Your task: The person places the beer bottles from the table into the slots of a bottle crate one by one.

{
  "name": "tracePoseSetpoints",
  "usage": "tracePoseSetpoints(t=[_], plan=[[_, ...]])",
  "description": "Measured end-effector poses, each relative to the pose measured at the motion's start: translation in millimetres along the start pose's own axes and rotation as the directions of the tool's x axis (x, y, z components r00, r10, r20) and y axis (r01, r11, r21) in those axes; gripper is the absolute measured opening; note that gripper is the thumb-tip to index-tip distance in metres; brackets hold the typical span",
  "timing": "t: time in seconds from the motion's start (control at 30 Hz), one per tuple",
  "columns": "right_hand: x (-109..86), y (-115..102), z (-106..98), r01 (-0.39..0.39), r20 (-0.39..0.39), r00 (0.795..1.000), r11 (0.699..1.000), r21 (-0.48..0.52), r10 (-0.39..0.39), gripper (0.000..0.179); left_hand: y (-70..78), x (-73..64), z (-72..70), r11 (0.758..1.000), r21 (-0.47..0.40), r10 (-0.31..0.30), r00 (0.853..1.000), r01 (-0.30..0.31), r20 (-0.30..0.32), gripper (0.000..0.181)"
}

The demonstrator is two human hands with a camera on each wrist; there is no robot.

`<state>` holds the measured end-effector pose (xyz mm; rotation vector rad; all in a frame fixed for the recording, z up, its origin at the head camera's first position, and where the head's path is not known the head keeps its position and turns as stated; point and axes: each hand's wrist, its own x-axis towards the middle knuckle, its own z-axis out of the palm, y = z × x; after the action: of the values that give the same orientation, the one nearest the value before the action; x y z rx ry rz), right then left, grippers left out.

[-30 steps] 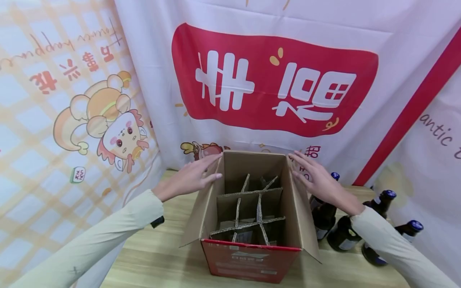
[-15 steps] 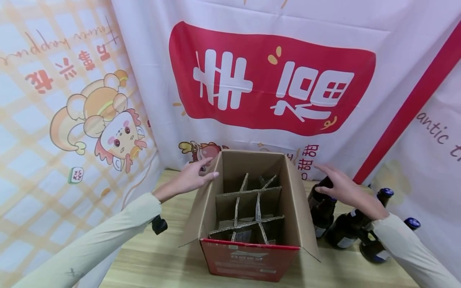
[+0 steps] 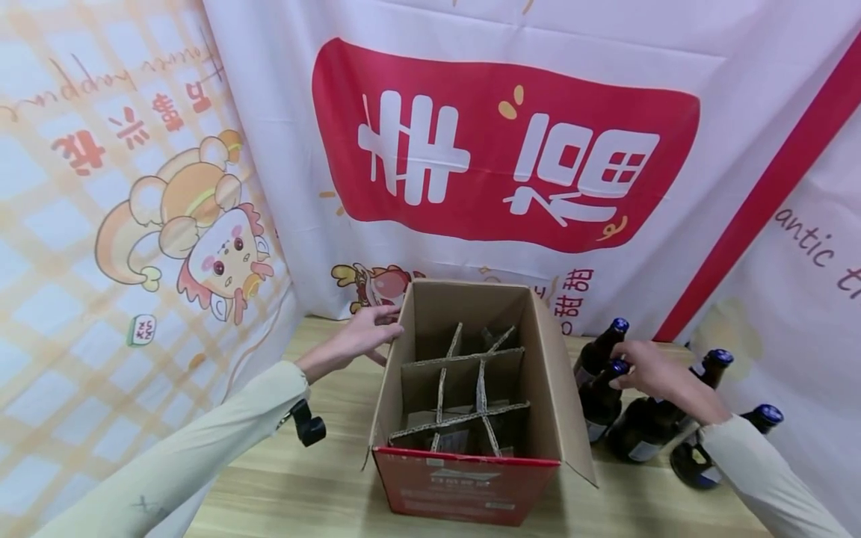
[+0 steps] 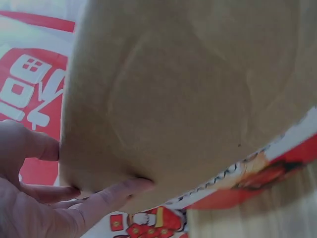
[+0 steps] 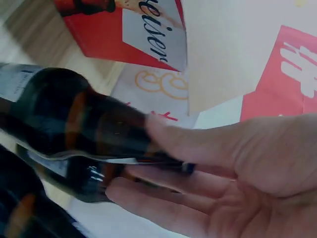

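Note:
An open cardboard box [image 3: 471, 486], red outside and brown inside, stands with cardboard dividers [image 3: 480, 385] crossing its interior. My left hand [image 3: 366, 332] is at the box's far left top edge. In the left wrist view its fingers press the brown left flap [image 4: 183, 99] near a corner. My right hand [image 3: 662, 373] is among brown beer bottles to the right of the box. Its thumb and fingers lie around the neck of one blue-capped beer bottle [image 5: 114, 119], which still stands on the table. A second beer bottle [image 3: 602, 347] stands close behind it.
Several more bottles, including one beer bottle [image 3: 696, 459] at the right, stand near my right forearm. The right flap [image 3: 561, 388] of the box sticks outward beside the bottles. A printed cloth [image 3: 511, 246] hangs behind the wooden table [image 3: 289, 478].
My right hand has left the box's right flap and moved right and down to the bottle neck. At the left, my hand has shifted slightly down and the flap has swung downward.

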<state>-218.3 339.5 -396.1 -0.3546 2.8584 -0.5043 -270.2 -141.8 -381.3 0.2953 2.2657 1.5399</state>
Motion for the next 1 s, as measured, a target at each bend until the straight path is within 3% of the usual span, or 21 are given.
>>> tracePoseSetpoints(t=[0.1, 0.2, 0.33, 0.43, 0.53, 0.63, 0.77, 1.0], plan=[[-2.7, 6.0, 12.3, -0.046, -0.083, 0.995, 0.994, 0.094, 0.054, 0.048, -1.5, 1.4, 2.8, 0.998, -0.056, -0.020, 1.000, 0.019, -0.014, 0.063], [-5.0, 9.3, 33.0, -0.085, -0.187, 0.974, 0.974, 0.209, 0.126, 0.057, -3.7, 1.8, 3.1, 0.997, -0.067, -0.024, 0.999, 0.022, -0.032, 0.064], [-4.6, 8.2, 65.3, -0.041, -0.387, 0.905, 0.942, 0.332, 0.176, 0.051, -3.1, 1.5, 2.1, 0.997, -0.071, -0.023, 0.999, 0.020, -0.042, 0.064], [-1.2, 7.6, 87.5, 0.026, -0.516, 0.829, 0.909, 0.417, 0.213, 0.039, -1.6, 2.0, 3.0, 0.996, -0.083, -0.025, 0.999, 0.022, -0.037, 0.064], [2.2, 8.7, 105.5, 0.091, -0.584, 0.776, 0.875, 0.475, 0.237, 0.035, -0.4, 2.4, 3.1, 0.996, -0.089, -0.031, 0.999, 0.028, -0.029, 0.064], [4.8, 10.0, 116.2, 0.127, -0.628, 0.740, 0.869, 0.479, 0.239, 0.031, 2.4, 1.9, -0.1, 0.994, -0.092, -0.053, 0.999, 0.054, 0.007, 0.064], [5.8, 9.4, 118.6, 0.118, -0.650, 0.717, 0.876, 0.469, 0.251, 0.028, 10.3, 0.9, -6.9, 0.990, -0.081, -0.113, 0.991, 0.119, 0.066, 0.065], [7.2, 5.5, 110.4, 0.057, -0.585, 0.755, 0.860, 0.507, 0.296, 0.040, 17.0, -0.5, -10.2, 0.981, -0.081, -0.169, 0.981, 0.177, 0.100, 0.069]])
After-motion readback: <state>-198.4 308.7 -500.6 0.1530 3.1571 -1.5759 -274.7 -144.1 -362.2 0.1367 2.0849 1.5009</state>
